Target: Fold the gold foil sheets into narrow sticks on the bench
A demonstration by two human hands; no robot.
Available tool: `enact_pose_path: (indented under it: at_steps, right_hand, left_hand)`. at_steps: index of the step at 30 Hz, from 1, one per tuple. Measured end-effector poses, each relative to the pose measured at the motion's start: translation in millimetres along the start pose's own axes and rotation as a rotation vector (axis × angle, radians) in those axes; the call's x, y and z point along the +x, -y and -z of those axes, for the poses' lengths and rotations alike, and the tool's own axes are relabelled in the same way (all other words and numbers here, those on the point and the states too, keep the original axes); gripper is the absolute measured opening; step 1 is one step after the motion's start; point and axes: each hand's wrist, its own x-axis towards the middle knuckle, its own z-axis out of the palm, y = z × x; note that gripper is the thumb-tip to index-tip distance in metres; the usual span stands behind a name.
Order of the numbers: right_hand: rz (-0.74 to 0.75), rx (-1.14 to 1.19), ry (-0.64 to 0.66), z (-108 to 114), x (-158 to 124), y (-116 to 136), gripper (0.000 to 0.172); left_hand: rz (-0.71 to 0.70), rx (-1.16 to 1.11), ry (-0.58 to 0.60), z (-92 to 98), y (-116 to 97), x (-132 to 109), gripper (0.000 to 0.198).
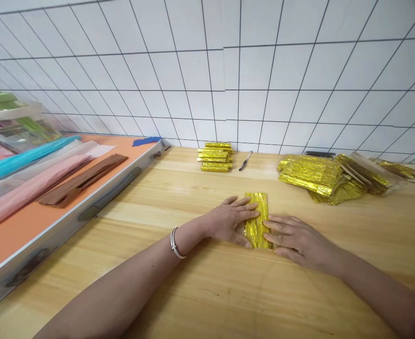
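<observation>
Folded gold foil sheet (257, 217) pressed flat on pale wooden table (200, 282) by left hand (228, 220) and right hand (295, 238); fingers extended, nothing clasped.

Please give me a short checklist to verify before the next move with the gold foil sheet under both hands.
1. Both hands rest on the sheet: ok. The left hand and right hand lie flat on the gold foil sheet.
2. Sheet lies flat on the wooden table: ok, though its folds cannot be judged.
3. Edges lined up: cannot tell, the fingers cover them.
4. Space around the sheet: ok, bare wood on all sides.
5. Stack of folded pieces stands apart near the wall: ok.
6. Pile of unfolded foil lies to the right, apart from the sheet: ok, though it looks loose.
</observation>
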Motion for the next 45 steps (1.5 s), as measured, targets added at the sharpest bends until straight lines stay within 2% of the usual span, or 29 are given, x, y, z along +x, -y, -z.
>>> enact_pose_path:
  at_steps: [6, 10, 14, 19, 22, 25, 29, 32, 35, 37, 45]
  right_hand:
    - [0.041, -0.059, 0.036, 2.4, -3.6, 2.3, 0.039]
    - [0.087, -0.030, 0.051, 9.4, -7.2, 5.1, 0.035]
    - [0.113, 0.031, 0.135, 21.2, -5.6, 10.5, 0.029]
    - [0.084, 0.091, 0.169, 27.9, -1.2, 16.4, 0.025]
    - [0.067, 0.102, 0.155, 27.0, -1.4, 17.2, 0.024]
    - [0.062, 0.116, 0.154, 25.4, -3.0, 16.4, 0.023]
    - [0.042, 0.147, 0.097, 19.1, -3.7, 14.6, 0.022]
    - [-0.011, 0.175, -0.046, 8.5, -1.4, 10.8, 0.023]
    - [-0.147, 0.130, -0.205, -3.5, 3.1, 2.6, 0.029]
    - [-0.233, 0.079, -0.228, -9.2, 7.4, -5.2, 0.037]
    - [-0.339, -0.027, 0.031, -6.1, 29.3, -38.5, 0.083]
  left_hand:
    - [0.002, 0.008, 0.012, 0.4, -1.3, -0.1, 0.088]
    - [-0.002, 0.008, 0.015, -0.3, -1.6, 0.1, 0.089]
    - [0.009, -0.003, 0.014, -1.1, -0.7, 0.8, 0.089]
    - [0.007, -0.034, 0.016, 1.2, -0.4, 0.8, 0.088]
    - [0.056, -0.063, -0.024, -0.5, -5.7, 1.7, 0.069]
    - [0.142, -0.051, -0.125, -7.8, -15.0, 4.3, 0.057]
    - [0.189, -0.010, -0.216, -16.7, -24.8, 7.0, 0.058]
    - [0.181, -0.001, -0.225, -17.6, -26.3, 7.0, 0.064]
    - [0.170, 0.009, -0.241, -17.4, -25.2, 6.6, 0.067]
    - [0.170, 0.020, -0.253, -17.8, -24.5, 6.6, 0.067]
    - [0.175, 0.094, -0.259, -17.1, -23.5, 6.7, 0.071]
